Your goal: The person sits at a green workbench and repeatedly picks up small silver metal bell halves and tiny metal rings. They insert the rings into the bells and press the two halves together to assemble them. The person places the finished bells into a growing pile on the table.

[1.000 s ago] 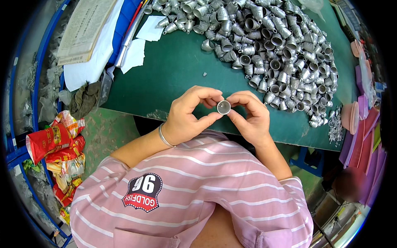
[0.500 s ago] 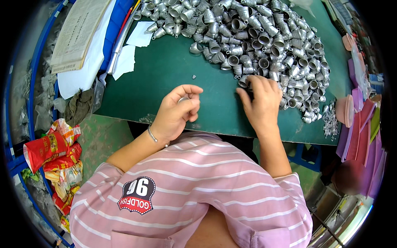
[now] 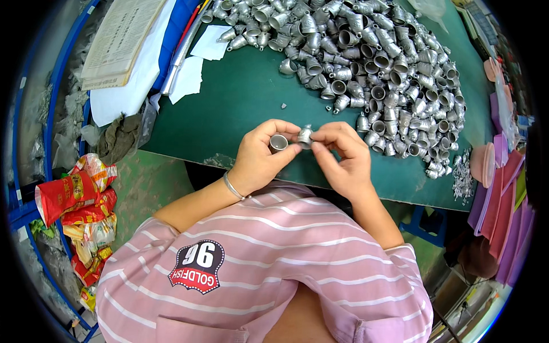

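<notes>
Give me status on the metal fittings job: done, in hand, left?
Done: no finished batch is visible apart from the heap. In hand: the left hand holds a small metal cup, and the right hand holds a bell-shaped fitting against it, above the green table. Left: a large pile of grey fittings.

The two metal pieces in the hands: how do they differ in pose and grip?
The left piece shows its round open mouth to the camera; the right piece lies sideways, showing its ridged flank. The left piece sits in the left hand alone; the right piece is pinched where fingertips of the right hand and left hand meet. Both are dull grey metal.
</notes>
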